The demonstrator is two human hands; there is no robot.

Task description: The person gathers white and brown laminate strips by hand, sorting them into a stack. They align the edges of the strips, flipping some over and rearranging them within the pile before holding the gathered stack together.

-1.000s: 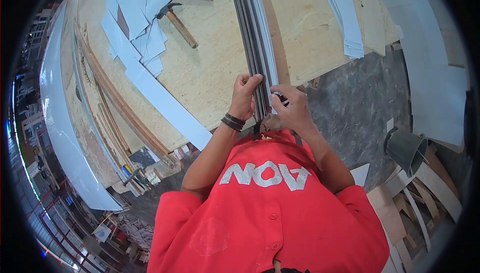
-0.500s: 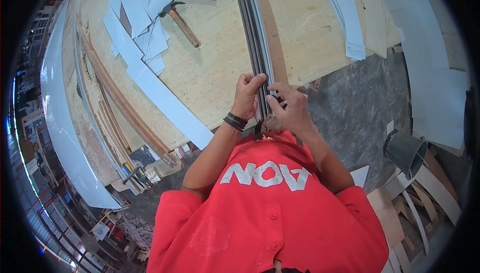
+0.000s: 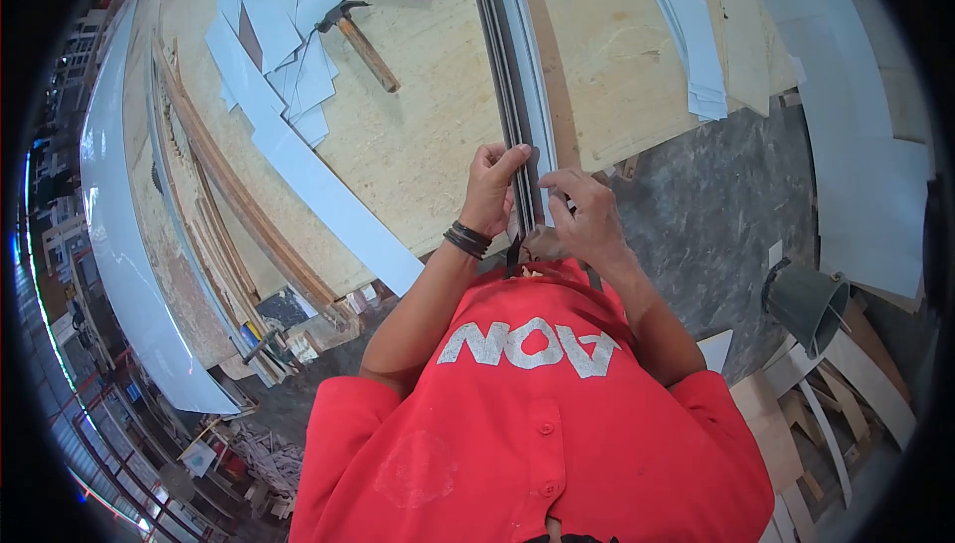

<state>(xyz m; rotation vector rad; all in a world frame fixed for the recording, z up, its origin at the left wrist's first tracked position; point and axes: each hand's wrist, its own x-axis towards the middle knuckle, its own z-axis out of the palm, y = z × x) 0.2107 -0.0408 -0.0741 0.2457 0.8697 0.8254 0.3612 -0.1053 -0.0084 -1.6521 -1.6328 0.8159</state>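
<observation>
A bundle of long, thin laminate strips (image 3: 493,56) stands on edge, running away from my body over the board. My left hand (image 3: 491,185) is closed around its near end, the thumb pressed on top; a dark band circles that wrist. At the right side of the bundle, my right hand (image 3: 587,213) has its thumb and index finger curled at a white-faced strip (image 3: 538,76). A gap shows between this strip and the darker ones. The right fingertips partly hide the contact there.
A claw hammer (image 3: 366,51) lies on the plywood table (image 3: 428,125), beside fanned white strips (image 3: 264,26). More white strips (image 3: 691,26) lie at the right edge. Wooden battens (image 3: 229,185) run along the left. A dark bucket (image 3: 804,302) stands among offcuts on the floor.
The white-faced strip has moved right, widening the gap from the rest of the bundle. My right hand has shifted slightly right; my left hand keeps its hold.
</observation>
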